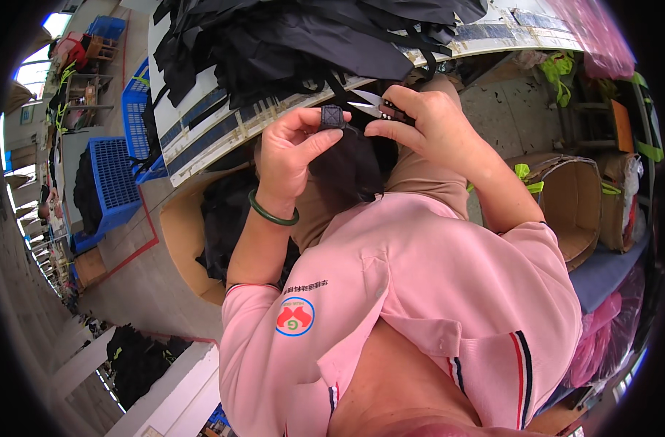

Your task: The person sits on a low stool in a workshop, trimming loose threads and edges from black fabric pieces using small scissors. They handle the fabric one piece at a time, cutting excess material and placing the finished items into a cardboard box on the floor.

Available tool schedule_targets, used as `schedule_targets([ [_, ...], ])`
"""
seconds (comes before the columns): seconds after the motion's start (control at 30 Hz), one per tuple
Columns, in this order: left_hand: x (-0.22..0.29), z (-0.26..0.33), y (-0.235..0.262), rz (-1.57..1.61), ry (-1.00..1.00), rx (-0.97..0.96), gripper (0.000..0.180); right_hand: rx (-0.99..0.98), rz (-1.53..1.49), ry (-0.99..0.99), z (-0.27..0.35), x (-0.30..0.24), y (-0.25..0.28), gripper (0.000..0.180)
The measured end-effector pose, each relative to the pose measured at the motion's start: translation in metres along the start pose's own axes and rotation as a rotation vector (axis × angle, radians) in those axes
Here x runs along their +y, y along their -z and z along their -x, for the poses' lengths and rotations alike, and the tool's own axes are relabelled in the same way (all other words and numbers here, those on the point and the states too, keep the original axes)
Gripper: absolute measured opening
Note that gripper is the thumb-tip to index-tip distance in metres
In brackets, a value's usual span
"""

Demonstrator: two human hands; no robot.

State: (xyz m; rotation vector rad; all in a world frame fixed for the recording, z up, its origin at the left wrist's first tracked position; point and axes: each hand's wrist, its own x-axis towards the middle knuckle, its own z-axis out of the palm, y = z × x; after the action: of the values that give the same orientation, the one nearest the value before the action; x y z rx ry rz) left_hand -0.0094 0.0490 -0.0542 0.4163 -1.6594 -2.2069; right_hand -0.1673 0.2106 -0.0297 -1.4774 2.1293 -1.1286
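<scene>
My left hand (pixel 290 149), with a green bangle at the wrist, pinches a black fabric piece (pixel 347 166) between thumb and fingers. Its small folded strap end (pixel 332 116), stitched in a square, stands up above the thumb. The rest of the fabric hangs down over my lap. Thread snips (pixel 366 105) with bright pointed blades are gripped in my right hand (pixel 433 120). Their blades are spread and point left toward the strap end, with the tips close beside it. Whether they touch a thread is too small to tell.
A heap of black fabric pieces (pixel 296 44) covers much of the worktable (pixel 183 149) ahead. A cardboard box (pixel 179 229) with black pieces stands at my left, blue crates (pixel 114 178) beyond it. At my right is an open cardboard box (pixel 576 204).
</scene>
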Motion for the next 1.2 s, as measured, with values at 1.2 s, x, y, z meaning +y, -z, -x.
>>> schedule_targets([
  [1.2,-0.004,0.000,0.006,0.039,0.009,0.017,0.021,-0.321,-1.009,-0.388,-0.015,0.015,-0.034,0.013],
])
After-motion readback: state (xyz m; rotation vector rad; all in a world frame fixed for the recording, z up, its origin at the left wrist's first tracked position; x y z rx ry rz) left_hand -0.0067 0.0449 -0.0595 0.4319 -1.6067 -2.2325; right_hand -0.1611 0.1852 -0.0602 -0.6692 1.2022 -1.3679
